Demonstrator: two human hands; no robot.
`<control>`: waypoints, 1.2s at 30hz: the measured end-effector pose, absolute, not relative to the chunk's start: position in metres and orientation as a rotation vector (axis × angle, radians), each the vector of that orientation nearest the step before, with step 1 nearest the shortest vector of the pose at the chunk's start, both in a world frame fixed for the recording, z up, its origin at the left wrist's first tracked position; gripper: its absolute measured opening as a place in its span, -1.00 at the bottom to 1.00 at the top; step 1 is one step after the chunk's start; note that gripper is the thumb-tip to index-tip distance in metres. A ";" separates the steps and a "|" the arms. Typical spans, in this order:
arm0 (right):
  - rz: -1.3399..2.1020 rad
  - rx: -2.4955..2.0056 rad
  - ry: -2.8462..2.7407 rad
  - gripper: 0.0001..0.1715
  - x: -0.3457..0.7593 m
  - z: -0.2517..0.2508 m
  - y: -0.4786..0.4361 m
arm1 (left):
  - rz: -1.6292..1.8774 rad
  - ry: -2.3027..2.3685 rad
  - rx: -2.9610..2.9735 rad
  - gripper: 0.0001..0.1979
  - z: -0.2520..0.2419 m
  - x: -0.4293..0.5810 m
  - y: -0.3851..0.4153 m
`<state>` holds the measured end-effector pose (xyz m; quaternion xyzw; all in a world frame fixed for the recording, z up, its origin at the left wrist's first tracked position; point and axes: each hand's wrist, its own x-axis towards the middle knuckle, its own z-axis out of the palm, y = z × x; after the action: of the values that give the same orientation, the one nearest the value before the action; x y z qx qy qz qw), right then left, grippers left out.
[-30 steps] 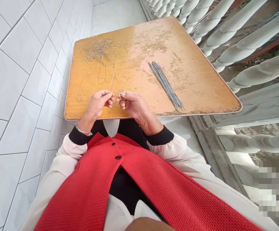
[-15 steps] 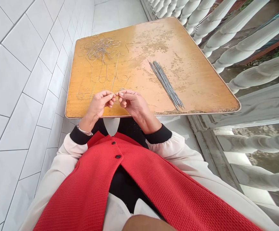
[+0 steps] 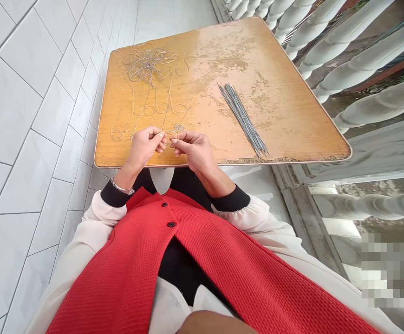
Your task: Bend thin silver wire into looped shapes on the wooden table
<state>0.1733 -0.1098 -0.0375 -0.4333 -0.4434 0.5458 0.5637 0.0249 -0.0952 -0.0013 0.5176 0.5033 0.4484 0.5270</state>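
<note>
Close to the table's near edge, both hands are closed in pinches on one thin wire [image 3: 172, 131], which curves into a small loop between the fingertips. My left hand [image 3: 144, 147] grips it from the left, thumb against forefinger. From the other side my right hand [image 3: 198, 150] pinches the loop. A straight length of wire [image 3: 166, 109] runs away from the left fingertips; whether it belongs to the held piece I cannot tell. Just beyond the right fingers lies a small heap of fine wire bits [image 3: 179, 127]. Several looped wires [image 3: 132, 111] lie beyond my left hand.
A tangle of wire [image 3: 149, 62] lies at the table's far left. To the right rests a bundle of straight grey wires [image 3: 244, 120]. The worn wooden table [image 3: 292, 106] stands between a white tiled wall [image 3: 38, 116] and a white balustrade [image 3: 351, 69].
My hands have moved slightly apart, and a wire loop now shows between the fingertips. The view has shifted a little; the wires on the table lie as before.
</note>
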 end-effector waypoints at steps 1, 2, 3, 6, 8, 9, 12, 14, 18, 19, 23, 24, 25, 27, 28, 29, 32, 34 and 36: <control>1.290 -1.024 -1.043 -0.63 0.174 -0.038 -0.110 | 1.071 1.218 1.240 -0.75 -0.001 0.025 -0.095; 1.313 -1.028 -1.045 -0.62 0.174 -0.039 -0.110 | 1.060 1.234 1.239 -0.74 -0.001 0.026 -0.094; 1.347 -1.036 -1.052 -0.59 0.176 -0.040 -0.110 | 1.038 1.247 1.235 -0.73 -0.001 0.026 -0.094; 1.419 -1.082 -1.063 -0.49 0.183 -0.040 -0.109 | 0.953 1.254 1.208 -0.73 -0.002 0.026 -0.095; 1.389 -1.105 -1.054 -0.46 0.188 -0.040 -0.107 | 0.908 1.239 1.174 -0.73 -0.003 0.027 -0.096; 1.366 -1.112 -1.054 -0.45 0.190 -0.039 -0.106 | 0.884 1.234 1.151 -0.73 -0.003 0.028 -0.097; 1.341 -1.126 -1.077 -0.45 0.194 -0.035 -0.098 | 0.810 1.216 1.097 -0.76 -0.006 0.028 -0.098; 1.340 -1.136 -1.088 -0.45 0.195 -0.033 -0.093 | 0.773 1.198 1.081 -0.77 -0.008 0.028 -0.098; 1.343 -1.147 -1.124 -0.49 0.194 -0.031 -0.087 | 0.731 1.164 1.075 -0.78 -0.013 0.026 -0.096; 1.344 -1.147 -1.139 -0.52 0.193 -0.031 -0.086 | 0.726 1.153 1.080 -0.78 -0.013 0.026 -0.095; 1.337 -1.156 -1.165 -0.57 0.191 -0.031 -0.085 | 0.710 1.121 1.100 -0.77 -0.013 0.028 -0.096; 1.340 -1.159 -1.161 -0.58 0.191 -0.031 -0.085 | 0.700 1.125 1.102 -0.77 -0.012 0.029 -0.097; 1.347 -1.159 -1.155 -0.60 0.192 -0.031 -0.086 | 0.690 1.130 1.106 -0.76 -0.011 0.030 -0.097; 1.372 -1.142 -1.143 -0.62 0.193 -0.031 -0.086 | 0.682 1.143 1.111 -0.74 -0.009 0.031 -0.099; 1.389 -1.126 -1.142 -0.63 0.193 -0.031 -0.087 | 0.684 1.150 1.111 -0.74 -0.009 0.031 -0.099; 1.406 -1.108 -1.143 -0.64 0.194 -0.030 -0.087 | 0.689 1.154 1.109 -0.74 -0.009 0.032 -0.099; 1.423 -1.074 -1.165 -0.65 0.195 -0.030 -0.088 | 0.720 1.139 1.111 -0.76 -0.010 0.032 -0.100; 1.405 -1.069 -1.185 -0.63 0.195 -0.031 -0.088 | 0.754 1.111 1.129 -0.76 -0.012 0.033 -0.100; 1.398 -1.061 -1.185 -0.63 0.194 -0.032 -0.088 | 0.788 1.089 1.144 -0.75 -0.013 0.035 -0.101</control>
<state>0.1945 -0.0877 -0.0316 -0.4367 -0.4880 0.5757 0.4897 0.0346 -0.1012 -0.0134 0.5005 0.4764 0.3447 0.6354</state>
